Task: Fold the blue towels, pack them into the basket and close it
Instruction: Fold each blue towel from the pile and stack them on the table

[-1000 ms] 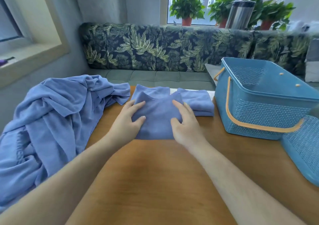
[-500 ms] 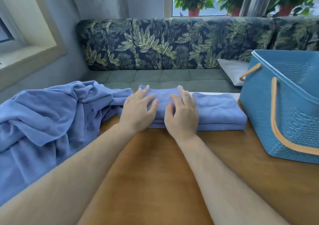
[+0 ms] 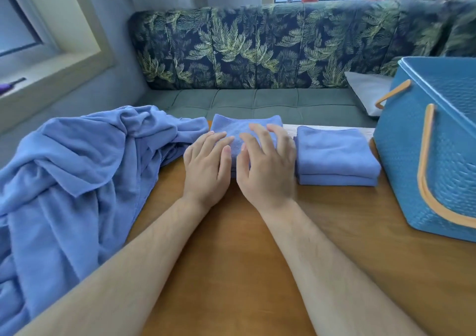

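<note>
— What does the towel under the hands look like?

— The folded towel (image 3: 244, 127) is plain blue and soft, a flat, thick pad with several layers. Its far edge is slightly wavy.

— Where is it?

— At the far edge of the table (image 3: 231, 271), about midway along it. The loose heap of blue towels (image 3: 77, 176) touches it on the left, draped over the table's left edge. A neat stack of folded towels (image 3: 334, 153) sits just beside it on the right.

— Which way does it run?

— It lies square to the table, far edge parallel to the table's far edge. The hands cover its near half, so I cannot tell its long axis.

— And the hands?

— The left hand (image 3: 206, 165) lies flat on it, palm down, fingers straight and together. The right hand (image 3: 268, 165) is also palm down with fingers spread and a little blurred. Neither grips anything.

— The basket?

— The blue basket (image 3: 443, 155) stands at the table's right edge, lid off, with its orange handle folded down against its side.
</note>
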`<state>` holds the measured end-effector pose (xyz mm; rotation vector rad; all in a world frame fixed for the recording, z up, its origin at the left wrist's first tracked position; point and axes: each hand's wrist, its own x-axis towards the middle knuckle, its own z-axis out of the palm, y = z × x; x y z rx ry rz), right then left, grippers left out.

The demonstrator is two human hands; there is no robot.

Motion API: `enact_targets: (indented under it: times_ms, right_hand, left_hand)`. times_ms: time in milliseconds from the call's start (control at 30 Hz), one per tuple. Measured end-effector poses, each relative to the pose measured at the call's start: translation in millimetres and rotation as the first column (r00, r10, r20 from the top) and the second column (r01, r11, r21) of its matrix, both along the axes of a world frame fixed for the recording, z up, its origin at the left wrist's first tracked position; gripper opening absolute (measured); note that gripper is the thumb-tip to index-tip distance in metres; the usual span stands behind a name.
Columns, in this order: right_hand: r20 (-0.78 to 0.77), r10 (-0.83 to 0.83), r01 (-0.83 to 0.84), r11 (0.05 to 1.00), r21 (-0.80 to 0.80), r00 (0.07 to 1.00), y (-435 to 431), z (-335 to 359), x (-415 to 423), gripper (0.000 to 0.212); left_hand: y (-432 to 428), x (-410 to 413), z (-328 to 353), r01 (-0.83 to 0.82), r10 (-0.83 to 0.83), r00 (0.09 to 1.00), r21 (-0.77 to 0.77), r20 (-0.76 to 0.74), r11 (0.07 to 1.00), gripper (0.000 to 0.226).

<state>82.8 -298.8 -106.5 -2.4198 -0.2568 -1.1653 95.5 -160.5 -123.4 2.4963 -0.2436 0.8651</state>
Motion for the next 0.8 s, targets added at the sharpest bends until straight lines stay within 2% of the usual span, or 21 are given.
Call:
enact_targets:
  times_ms: [100, 233, 333, 433, 567, 667, 733, 800]
  right_hand:
    - [0.002, 0.098, -0.098, 0.995, 0.020, 0.995, 16, -1, -9, 0.027]
    - [-0.045, 0.250, -0.248, 0.968, 0.045, 0.967, 42, -5, -23, 0.032]
    - [-0.079, 0.383, -0.378, 0.923, 0.076, 0.920, 63, -2, -38, 0.038]
    - [-0.107, 0.487, -0.483, 0.874, 0.064, 0.867, 88, -5, -57, 0.043]
    - [-0.123, 0.481, -0.488, 0.872, -0.032, 0.868, 109, -17, -82, 0.047]
    - [-0.149, 0.474, -0.485, 0.874, -0.041, 0.868, 108, -19, -86, 0.049]
    - [-0.166, 0.474, -0.487, 0.872, -0.048, 0.865, 105, -20, -86, 0.050]
    - [-0.180, 0.479, -0.492, 0.870, -0.027, 0.859, 102, -20, -84, 0.050]
  left_hand:
    - [7, -29, 2, -0.027, 0.027, 1.000, -0.069, 0.007, 0.997, 0.044]
    - [27, -61, 17, -0.069, 0.068, 0.998, -0.081, -0.015, 0.994, 0.044]
    - [55, -85, 34, -0.136, 0.135, 0.989, -0.019, -0.058, 0.991, 0.043]
    - [92, -111, 44, -0.232, 0.239, 0.970, 0.125, -0.041, 0.965, 0.040]
    - [143, -131, 56, -0.448, 0.465, 0.885, 0.296, 0.014, 0.844, 0.045]
    - [167, -138, 64, -0.520, 0.607, 0.787, 0.406, -0.115, 0.751, 0.055]
    - [177, -134, 65, -0.488, 0.603, 0.767, 0.412, -0.218, 0.770, 0.051]
    - [182, -129, 68, -0.430, 0.522, 0.821, 0.352, -0.230, 0.831, 0.034]
